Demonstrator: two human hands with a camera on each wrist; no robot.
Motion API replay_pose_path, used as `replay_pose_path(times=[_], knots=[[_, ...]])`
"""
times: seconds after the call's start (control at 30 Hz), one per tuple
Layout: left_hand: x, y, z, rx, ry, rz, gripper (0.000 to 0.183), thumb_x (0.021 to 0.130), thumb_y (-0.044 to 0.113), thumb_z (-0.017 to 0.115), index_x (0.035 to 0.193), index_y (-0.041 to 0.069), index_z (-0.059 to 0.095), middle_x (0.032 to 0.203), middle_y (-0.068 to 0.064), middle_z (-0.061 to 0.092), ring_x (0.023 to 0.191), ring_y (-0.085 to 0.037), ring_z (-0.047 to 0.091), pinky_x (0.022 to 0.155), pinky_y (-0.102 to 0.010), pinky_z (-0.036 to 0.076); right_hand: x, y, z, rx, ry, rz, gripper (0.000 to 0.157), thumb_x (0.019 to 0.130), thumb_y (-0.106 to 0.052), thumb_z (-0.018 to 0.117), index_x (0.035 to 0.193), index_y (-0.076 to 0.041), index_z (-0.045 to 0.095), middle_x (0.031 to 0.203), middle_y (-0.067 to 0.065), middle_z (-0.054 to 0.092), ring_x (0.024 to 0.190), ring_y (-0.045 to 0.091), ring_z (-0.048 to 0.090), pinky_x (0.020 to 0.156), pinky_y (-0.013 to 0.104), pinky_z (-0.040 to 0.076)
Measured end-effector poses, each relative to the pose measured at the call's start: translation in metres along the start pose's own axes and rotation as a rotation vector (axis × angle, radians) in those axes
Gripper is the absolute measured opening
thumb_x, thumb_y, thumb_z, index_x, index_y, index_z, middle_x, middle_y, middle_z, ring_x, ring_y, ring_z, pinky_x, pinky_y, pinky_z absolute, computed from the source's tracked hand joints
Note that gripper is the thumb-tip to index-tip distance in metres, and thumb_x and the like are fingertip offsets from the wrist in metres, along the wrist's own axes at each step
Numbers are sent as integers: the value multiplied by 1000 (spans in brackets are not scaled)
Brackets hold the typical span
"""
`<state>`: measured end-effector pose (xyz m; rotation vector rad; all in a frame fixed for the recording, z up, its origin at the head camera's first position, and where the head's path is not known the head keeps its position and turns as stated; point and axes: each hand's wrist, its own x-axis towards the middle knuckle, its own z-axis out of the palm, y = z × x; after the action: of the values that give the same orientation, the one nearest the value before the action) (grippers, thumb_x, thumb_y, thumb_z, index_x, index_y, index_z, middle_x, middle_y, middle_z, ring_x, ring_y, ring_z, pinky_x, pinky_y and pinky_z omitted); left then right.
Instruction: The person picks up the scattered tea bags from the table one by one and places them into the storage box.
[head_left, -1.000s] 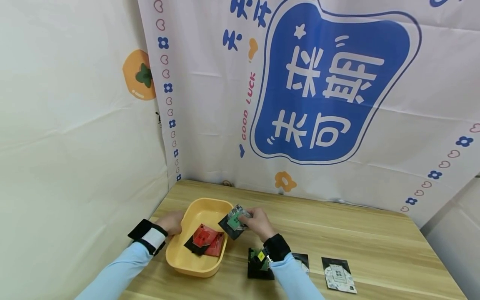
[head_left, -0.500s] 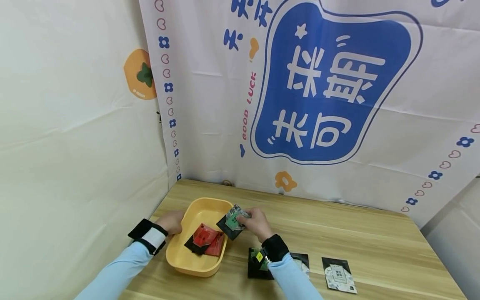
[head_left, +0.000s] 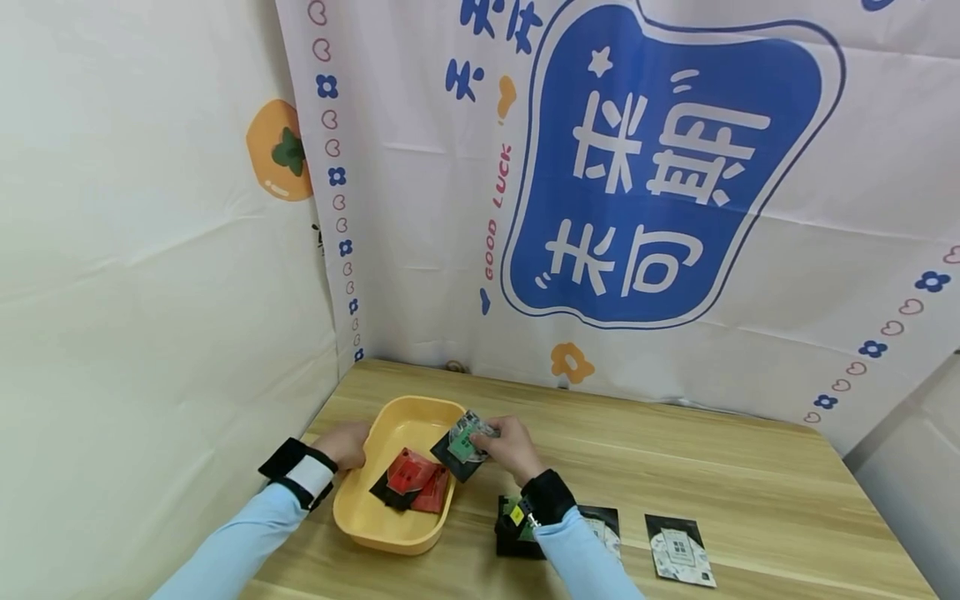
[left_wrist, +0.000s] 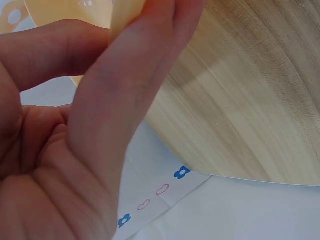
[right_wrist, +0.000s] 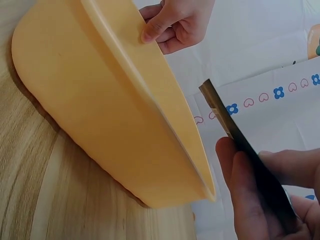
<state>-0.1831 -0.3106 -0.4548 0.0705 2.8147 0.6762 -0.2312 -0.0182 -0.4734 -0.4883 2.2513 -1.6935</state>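
Note:
My left hand (head_left: 345, 445) pinches the left wall of a yellow plastic bin (head_left: 401, 537) between thumb and fingers; the left wrist view shows the grip from close by. Red sachets (head_left: 411, 473), partly over a black one, lie inside the bin. My right hand (head_left: 513, 446) pinches a flat black sachet (head_left: 459, 448) with a green label and grey-white print, tilted beside the bin's right rim. In the right wrist view this sachet (right_wrist: 232, 125) appears edge-on, held between thumb and fingers, just outside the bin's wall (right_wrist: 100, 115).
On the wooden table (head_left: 772, 483), a black sachet with green (head_left: 512, 546) and a black-and-white one (head_left: 602, 525) lie partly hidden under my right forearm. Another black-and-white sachet (head_left: 680, 552) lies farther right. A printed cloth (head_left: 420, 250) hangs behind the table.
My right hand and its sachet have shifted very slightly left, toward the bin's rim. The left hand keeps its hold, and the bin's contents look the same.

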Motion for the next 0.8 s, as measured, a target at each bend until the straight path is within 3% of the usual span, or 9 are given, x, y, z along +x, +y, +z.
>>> replay_pose_path(times=[0.17, 0.57, 0.8], knots=[[0, 2, 0, 0, 3, -14, 28, 70, -17, 49, 90, -1, 60, 67, -5, 55, 46, -12, 51, 39, -18, 37, 1, 0, 2, 10, -3, 0, 23, 94, -9, 64, 112, 5, 70, 94, 13, 71, 73, 7, 64, 68, 28, 60], [-1, 0, 2, 6, 6, 13, 26, 74, -18, 50, 91, -1, 60, 68, -5, 56, 46, -13, 52, 38, -19, 38, 4, -2, 6, 17, -12, -17, 24, 93, -10, 67, 113, 3, 71, 95, 13, 71, 73, 8, 65, 77, 44, 62], [0, 1, 0, 13, -7, -5, 30, 71, -19, 48, 93, -1, 60, 70, -6, 57, 45, -13, 51, 38, -18, 38, 6, -4, 10, 21, 0, -17, 24, 92, -10, 69, 111, 3, 71, 94, 12, 71, 73, 9, 65, 77, 45, 62]])
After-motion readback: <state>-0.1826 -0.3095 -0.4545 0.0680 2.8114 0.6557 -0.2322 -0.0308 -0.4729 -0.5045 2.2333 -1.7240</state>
